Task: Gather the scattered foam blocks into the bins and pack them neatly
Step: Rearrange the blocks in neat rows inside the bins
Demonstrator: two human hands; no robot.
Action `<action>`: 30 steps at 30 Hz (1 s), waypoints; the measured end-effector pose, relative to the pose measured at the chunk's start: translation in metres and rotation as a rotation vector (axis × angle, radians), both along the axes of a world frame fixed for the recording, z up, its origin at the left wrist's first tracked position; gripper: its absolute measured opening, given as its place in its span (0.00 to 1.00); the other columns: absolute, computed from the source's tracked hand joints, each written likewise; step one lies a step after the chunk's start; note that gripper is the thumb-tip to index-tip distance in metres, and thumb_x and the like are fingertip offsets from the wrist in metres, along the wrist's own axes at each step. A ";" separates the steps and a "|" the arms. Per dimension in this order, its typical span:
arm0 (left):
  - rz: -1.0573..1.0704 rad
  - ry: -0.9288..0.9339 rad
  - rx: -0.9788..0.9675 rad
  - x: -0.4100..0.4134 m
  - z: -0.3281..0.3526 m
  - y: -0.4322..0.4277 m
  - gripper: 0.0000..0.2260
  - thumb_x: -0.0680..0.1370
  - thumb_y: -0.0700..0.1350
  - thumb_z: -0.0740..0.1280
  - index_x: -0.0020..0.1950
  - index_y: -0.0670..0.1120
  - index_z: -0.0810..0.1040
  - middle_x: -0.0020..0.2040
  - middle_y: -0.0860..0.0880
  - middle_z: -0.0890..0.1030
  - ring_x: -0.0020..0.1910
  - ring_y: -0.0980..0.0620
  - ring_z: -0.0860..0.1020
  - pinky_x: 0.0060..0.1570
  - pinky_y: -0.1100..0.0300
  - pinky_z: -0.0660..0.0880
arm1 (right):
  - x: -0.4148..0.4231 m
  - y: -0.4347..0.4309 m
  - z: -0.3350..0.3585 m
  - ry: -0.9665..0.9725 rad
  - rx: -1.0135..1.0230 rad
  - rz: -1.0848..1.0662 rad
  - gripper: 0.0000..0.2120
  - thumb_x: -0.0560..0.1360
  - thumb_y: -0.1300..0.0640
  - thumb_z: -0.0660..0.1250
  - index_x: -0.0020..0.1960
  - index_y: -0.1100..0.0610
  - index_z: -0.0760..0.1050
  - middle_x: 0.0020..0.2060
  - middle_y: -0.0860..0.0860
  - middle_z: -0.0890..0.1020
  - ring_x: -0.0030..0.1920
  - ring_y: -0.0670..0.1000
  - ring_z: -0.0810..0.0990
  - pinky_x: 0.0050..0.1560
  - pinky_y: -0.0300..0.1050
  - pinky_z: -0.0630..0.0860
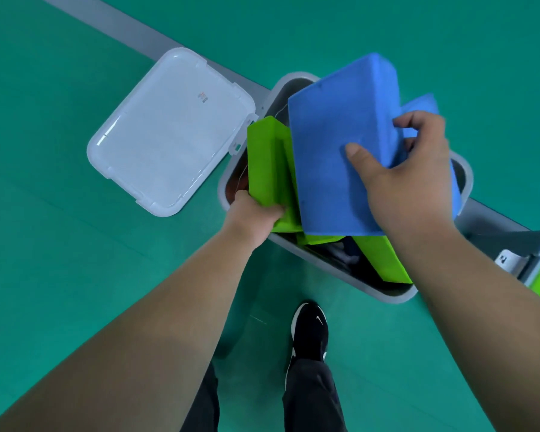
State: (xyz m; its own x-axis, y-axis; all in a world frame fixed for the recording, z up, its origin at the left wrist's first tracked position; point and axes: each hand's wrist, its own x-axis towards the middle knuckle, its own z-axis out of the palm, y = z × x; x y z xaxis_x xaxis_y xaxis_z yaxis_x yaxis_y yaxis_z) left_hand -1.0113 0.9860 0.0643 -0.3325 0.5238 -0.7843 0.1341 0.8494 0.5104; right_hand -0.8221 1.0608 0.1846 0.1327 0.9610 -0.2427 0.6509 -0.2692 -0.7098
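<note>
Packing step: left hand (256, 210) grips upright green foam block (267, 163); right hand (409, 185) pinches large blue foam block (334, 135) above grey plastic bin (340, 260). Next: seat blue block flat.

Bin (387, 297) mouth mostly blocked, blue block (340, 151) tilted across top, green block (268, 163) upright at L wall, small gap nr front rim, lid (169, 129) on floor (75, 244) L.
</note>
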 end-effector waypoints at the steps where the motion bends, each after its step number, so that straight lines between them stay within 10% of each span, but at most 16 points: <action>1: -0.005 0.025 -0.014 0.002 0.003 0.003 0.29 0.68 0.57 0.77 0.62 0.46 0.72 0.50 0.45 0.82 0.46 0.44 0.83 0.45 0.48 0.83 | 0.001 0.000 0.000 0.004 -0.001 0.003 0.29 0.69 0.35 0.75 0.63 0.39 0.66 0.60 0.46 0.74 0.54 0.47 0.76 0.47 0.43 0.71; 6: 0.086 0.137 0.070 0.006 0.025 0.005 0.19 0.68 0.54 0.73 0.55 0.47 0.76 0.44 0.47 0.83 0.36 0.49 0.81 0.31 0.59 0.72 | 0.000 0.005 -0.005 0.022 -0.023 0.028 0.31 0.68 0.33 0.74 0.66 0.39 0.67 0.60 0.46 0.76 0.56 0.48 0.78 0.48 0.41 0.71; 16: 0.348 0.209 0.263 -0.032 0.066 -0.008 0.22 0.73 0.54 0.74 0.62 0.54 0.71 0.47 0.57 0.78 0.46 0.61 0.79 0.40 0.63 0.71 | -0.013 0.017 0.003 0.208 -0.151 -0.173 0.31 0.74 0.30 0.66 0.69 0.47 0.71 0.55 0.41 0.80 0.54 0.43 0.80 0.46 0.39 0.72; 20: 0.444 0.192 0.378 -0.058 0.076 0.001 0.20 0.71 0.56 0.76 0.60 0.53 0.77 0.46 0.54 0.81 0.41 0.57 0.82 0.39 0.64 0.74 | -0.032 0.029 -0.005 0.245 -0.199 -0.208 0.29 0.73 0.27 0.63 0.61 0.49 0.75 0.54 0.43 0.82 0.53 0.45 0.81 0.56 0.46 0.76; 26: 0.457 0.196 0.518 -0.080 0.086 0.029 0.18 0.71 0.57 0.77 0.58 0.54 0.80 0.48 0.55 0.85 0.43 0.60 0.83 0.42 0.68 0.76 | -0.051 0.045 -0.011 0.319 -0.162 -0.219 0.27 0.78 0.33 0.63 0.33 0.50 0.57 0.27 0.44 0.64 0.28 0.47 0.62 0.30 0.41 0.58; 30: 0.525 0.060 0.554 -0.084 0.081 0.056 0.18 0.72 0.58 0.76 0.57 0.51 0.82 0.44 0.56 0.84 0.41 0.57 0.82 0.50 0.53 0.83 | -0.058 0.058 -0.013 0.343 -0.138 -0.273 0.26 0.77 0.32 0.63 0.35 0.50 0.60 0.35 0.52 0.64 0.34 0.50 0.62 0.35 0.47 0.61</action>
State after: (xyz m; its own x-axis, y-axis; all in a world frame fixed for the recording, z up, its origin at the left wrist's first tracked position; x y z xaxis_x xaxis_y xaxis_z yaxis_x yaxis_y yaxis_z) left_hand -1.0950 1.0424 0.1450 -0.6802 0.5968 -0.4257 -0.1753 0.4314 0.8849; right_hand -0.8799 1.1188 0.1713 0.2665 0.8573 -0.4406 0.2765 -0.5059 -0.8171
